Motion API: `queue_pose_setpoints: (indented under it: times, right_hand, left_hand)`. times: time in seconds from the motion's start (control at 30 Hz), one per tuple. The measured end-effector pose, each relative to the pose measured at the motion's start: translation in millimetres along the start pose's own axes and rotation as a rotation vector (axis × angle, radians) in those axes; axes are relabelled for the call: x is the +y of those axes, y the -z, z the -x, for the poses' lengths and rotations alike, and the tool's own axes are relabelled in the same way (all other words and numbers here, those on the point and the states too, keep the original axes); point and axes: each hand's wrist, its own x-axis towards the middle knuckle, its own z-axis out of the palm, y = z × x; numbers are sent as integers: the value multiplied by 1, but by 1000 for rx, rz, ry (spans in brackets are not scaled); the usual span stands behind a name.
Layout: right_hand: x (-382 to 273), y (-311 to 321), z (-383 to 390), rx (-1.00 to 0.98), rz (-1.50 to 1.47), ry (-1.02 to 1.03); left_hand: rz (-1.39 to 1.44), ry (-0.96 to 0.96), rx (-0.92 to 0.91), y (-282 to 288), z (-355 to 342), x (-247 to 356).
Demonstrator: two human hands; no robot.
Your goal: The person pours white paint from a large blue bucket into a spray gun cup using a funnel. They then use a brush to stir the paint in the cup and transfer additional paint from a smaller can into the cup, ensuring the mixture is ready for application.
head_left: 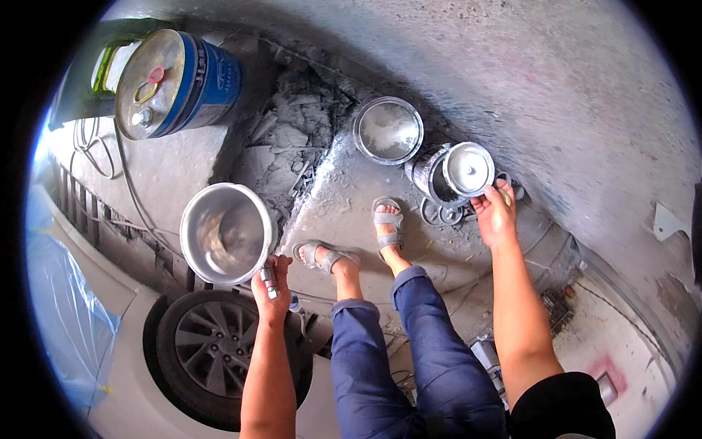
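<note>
My left hand [271, 293] is closed round the body of a spray gun, whose metal fitting [270, 281] shows between the fingers. Its wide silver cup [228, 234] is uncovered, and the inside looks shiny and wet. Further right, my right hand [497, 212] pinches the rim of a round silver lid [469, 168] with a raised centre. That lid hangs over a tilted, paint-smeared can [424, 172] and hides part of its mouth; I cannot tell whether the two touch. Beside the can stands a clear-rimmed round tub [388, 130] with greyish white residue inside.
A blue metal drum [208, 80] with a red cap stands at upper left, near a hose [124, 164]. Rubble [289, 135] lies beyond my feet. A car wheel [212, 351] and plastic sheeting [62, 307] are at lower left. A rough wall [578, 95] rises on the right.
</note>
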Motion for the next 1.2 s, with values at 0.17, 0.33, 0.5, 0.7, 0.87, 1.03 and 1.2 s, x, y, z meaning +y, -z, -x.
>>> queue_pose_setpoints:
  times: [0.17,0.33,0.5,0.7,0.87,1.03,1.2]
  right_hand:
    - [0,35,19,116,90,-31]
    - [5,56,14,254,446,74]
    - [14,12,0,178,1376,483]
    - [20,-2,-8,-37,1692,613]
    - [23,3,-8,-43,1706,610]
    - [24,6,-5,-110,1744,625]
    - [19,1,-8,-107,1760,620]
  left_hand:
    - [58,98,2,5,1,-4]
    - [134,287,19,9,-6,-25]
    - [251,138,108,17,-11,-80]
    - [201,274,119,22,-17,-79]
    - [184,291,45,31,-25,-89]
    - [205,309,53,22,-34,-74]
    - [116,275,30,26,-41,-90]
